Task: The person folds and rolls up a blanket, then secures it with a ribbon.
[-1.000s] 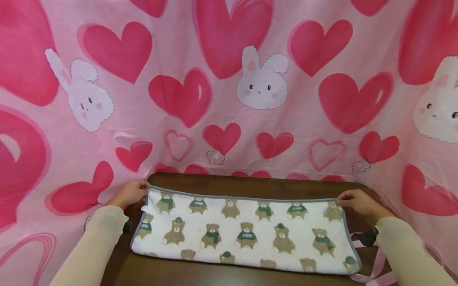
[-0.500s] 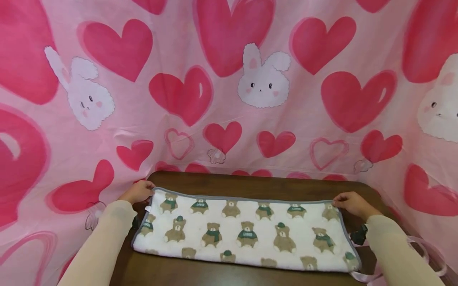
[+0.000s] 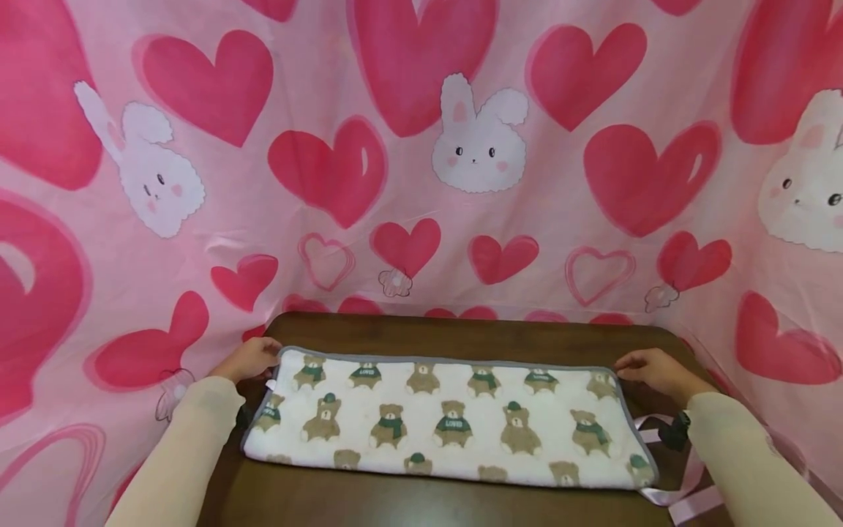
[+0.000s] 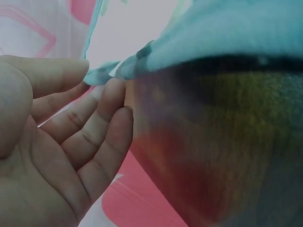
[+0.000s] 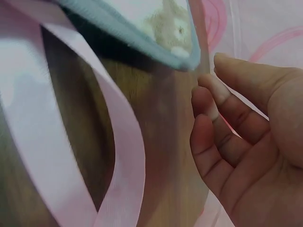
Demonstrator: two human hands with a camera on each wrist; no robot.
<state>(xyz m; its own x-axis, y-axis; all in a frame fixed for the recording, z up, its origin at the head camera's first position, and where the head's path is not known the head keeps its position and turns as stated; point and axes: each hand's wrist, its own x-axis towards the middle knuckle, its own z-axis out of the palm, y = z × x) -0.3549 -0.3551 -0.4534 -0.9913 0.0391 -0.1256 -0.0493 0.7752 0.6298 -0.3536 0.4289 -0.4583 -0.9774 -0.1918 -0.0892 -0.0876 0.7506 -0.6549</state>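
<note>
A folded white towel (image 3: 421, 424) with a bear print and grey edging lies lengthwise across the brown table (image 3: 369, 498). At its far left corner, my left hand (image 3: 252, 359) has thumb and fingertips right at the hem; in the left wrist view the hem (image 4: 128, 68) overlaps the tip of the index finger. Beyond the far right corner (image 5: 187, 61), my right hand (image 3: 655, 372) stands just off the cloth, thumb and fingers slightly parted and holding nothing. A small white label (image 3: 271, 384) sticks out from the towel's left edge.
Pink ribbon (image 3: 691, 476) lies looped by the towel's right end, below the right wrist. A pink cloth (image 3: 421, 205) printed with hearts and rabbits hangs behind the table and along both sides. The table's far edge (image 3: 461, 318) runs close to this cloth.
The right hand has let go of the far right corner, and the left fingers have loosened at the left one. The towel's far edge now lies flatter.
</note>
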